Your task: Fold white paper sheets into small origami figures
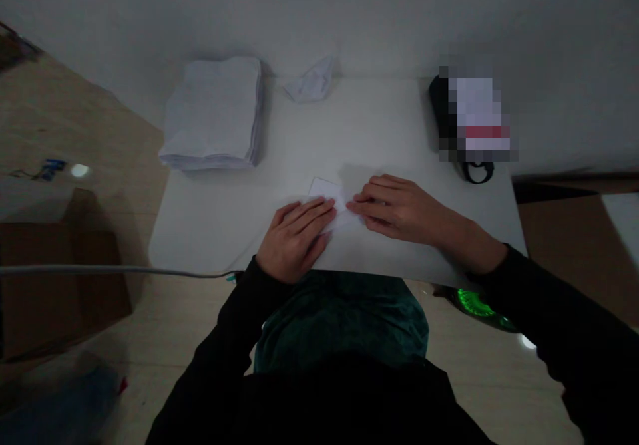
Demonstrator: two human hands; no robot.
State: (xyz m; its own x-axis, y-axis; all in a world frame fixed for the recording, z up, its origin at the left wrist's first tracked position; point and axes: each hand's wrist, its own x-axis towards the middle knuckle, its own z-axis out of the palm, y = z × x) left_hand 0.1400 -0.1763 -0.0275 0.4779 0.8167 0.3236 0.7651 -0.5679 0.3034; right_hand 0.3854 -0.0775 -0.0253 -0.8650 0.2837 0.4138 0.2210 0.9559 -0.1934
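A small folded piece of white paper (327, 195) lies on the white tabletop (359, 126), near its front edge. My left hand (294, 240) rests on its lower left part, fingers together and pressing it flat. My right hand (394, 209) comes in from the right, with its fingertips on the paper's right side. The hands cover much of the paper, so its full shape is hidden. Behind them, a thick stack of white paper sheets (212, 114) sits at the back left, and a crumpled piece of white paper (312, 81) lies against the wall.
A black object (439, 109) with a blurred label stands at the table's back right corner. A grey cable (124, 270) runs left from the front edge. A cardboard box (50, 285) stands on the tiled floor at left, and a green glow (474, 303) shows below the table.
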